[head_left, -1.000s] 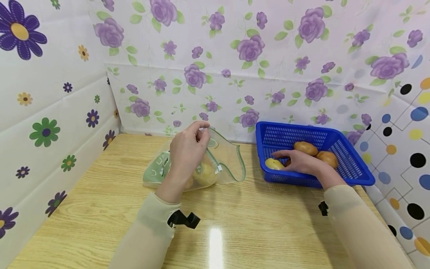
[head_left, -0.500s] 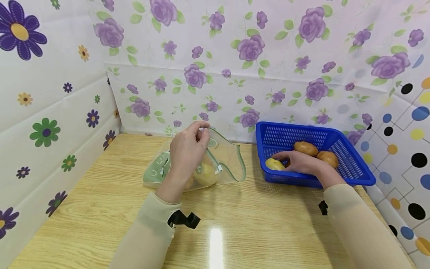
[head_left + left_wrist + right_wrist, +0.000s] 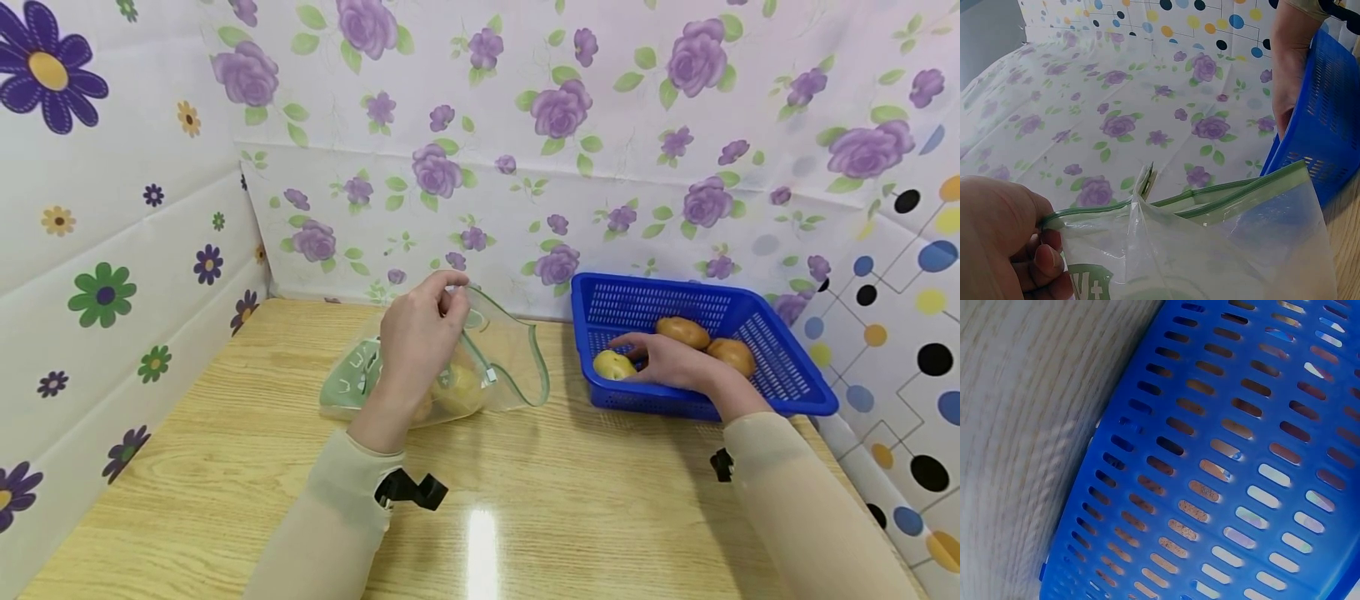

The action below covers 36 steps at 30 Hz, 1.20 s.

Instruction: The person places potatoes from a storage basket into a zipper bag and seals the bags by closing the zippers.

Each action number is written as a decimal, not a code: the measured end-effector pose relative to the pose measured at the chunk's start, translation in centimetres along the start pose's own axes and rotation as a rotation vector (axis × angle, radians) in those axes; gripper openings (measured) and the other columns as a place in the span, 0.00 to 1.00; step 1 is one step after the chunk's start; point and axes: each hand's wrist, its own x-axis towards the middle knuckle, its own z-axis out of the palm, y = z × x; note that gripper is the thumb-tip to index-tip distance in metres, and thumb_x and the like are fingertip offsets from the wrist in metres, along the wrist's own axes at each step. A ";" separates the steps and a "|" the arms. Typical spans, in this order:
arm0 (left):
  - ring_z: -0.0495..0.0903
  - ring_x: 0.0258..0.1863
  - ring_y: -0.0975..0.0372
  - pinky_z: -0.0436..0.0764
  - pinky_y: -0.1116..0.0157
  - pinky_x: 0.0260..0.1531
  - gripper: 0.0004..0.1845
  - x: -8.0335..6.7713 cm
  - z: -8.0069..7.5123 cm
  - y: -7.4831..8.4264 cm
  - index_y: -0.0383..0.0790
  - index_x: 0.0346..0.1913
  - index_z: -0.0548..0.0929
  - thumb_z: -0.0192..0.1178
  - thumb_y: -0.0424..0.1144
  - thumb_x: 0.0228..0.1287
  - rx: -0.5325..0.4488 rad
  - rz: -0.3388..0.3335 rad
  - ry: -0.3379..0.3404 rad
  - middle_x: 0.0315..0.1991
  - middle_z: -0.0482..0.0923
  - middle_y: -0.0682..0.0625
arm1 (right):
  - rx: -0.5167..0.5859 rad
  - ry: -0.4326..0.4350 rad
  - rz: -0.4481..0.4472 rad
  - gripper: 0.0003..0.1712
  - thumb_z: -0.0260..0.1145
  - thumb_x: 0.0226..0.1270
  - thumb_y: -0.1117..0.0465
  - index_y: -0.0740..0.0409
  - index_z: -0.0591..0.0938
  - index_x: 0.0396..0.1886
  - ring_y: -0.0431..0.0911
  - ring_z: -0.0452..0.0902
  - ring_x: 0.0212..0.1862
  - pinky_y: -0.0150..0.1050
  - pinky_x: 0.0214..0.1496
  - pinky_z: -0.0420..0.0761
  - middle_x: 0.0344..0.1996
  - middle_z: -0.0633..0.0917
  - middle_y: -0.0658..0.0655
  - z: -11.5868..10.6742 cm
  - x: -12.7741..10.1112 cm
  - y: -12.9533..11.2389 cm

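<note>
My left hand point(image 3: 422, 337) pinches the green-edged rim of a clear zip bag point(image 3: 517, 358). The bag rests on the table with its mouth open toward the right, and a round yellow fruit point(image 3: 459, 390) shows through its side. In the left wrist view the thumb and curled fingers hold one end of the zip strip point(image 3: 1241, 199). My right hand point(image 3: 675, 362) reaches into a blue basket point(image 3: 806, 387). Its fingers curl over the far side of a round yellow fruit point(image 3: 613, 365) with a dark dimple, the thumb at the near side.
Two brown, potato-like things point(image 3: 682, 332) lie in the basket behind the right hand. The slotted basket wall point(image 3: 1204, 456) fills most of the right wrist view. Flowered cloth walls point(image 3: 480, 208) stand behind the wooden table point(image 3: 540, 500) and at its sides.
The yellow fruit under the right hand has turned slightly, with more of its top and its dark dimple showing. The left hand and the bag stay in place.
</note>
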 end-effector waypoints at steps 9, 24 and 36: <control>0.68 0.15 0.60 0.63 0.61 0.18 0.14 0.0 0.0 0.1 0.39 0.56 0.92 0.58 0.35 0.78 0.000 0.004 -0.002 0.22 0.78 0.52 | -0.008 0.096 0.026 0.46 0.80 0.72 0.47 0.59 0.73 0.82 0.65 0.79 0.70 0.61 0.67 0.81 0.69 0.82 0.69 0.1 -0.2 0.1; 0.68 0.16 0.60 0.63 0.61 0.19 0.14 0.0 0.1 0.1 0.39 0.56 0.92 0.58 0.35 0.79 0.007 -0.003 -0.009 0.22 0.78 0.52 | 0.101 0.261 -0.002 0.48 0.80 0.72 0.48 0.58 0.70 0.83 0.65 0.78 0.70 0.63 0.67 0.80 0.71 0.79 0.70 0.1 -1.1 -0.7; 0.68 0.16 0.60 0.63 0.61 0.18 0.14 0.0 0.1 0.1 0.40 0.57 0.92 0.58 0.36 0.79 0.009 -0.007 -0.012 0.22 0.77 0.52 | 0.130 0.422 0.017 0.51 0.81 0.71 0.47 0.51 0.67 0.87 0.65 0.76 0.72 0.66 0.68 0.79 0.73 0.78 0.69 0.3 -1.6 -2.1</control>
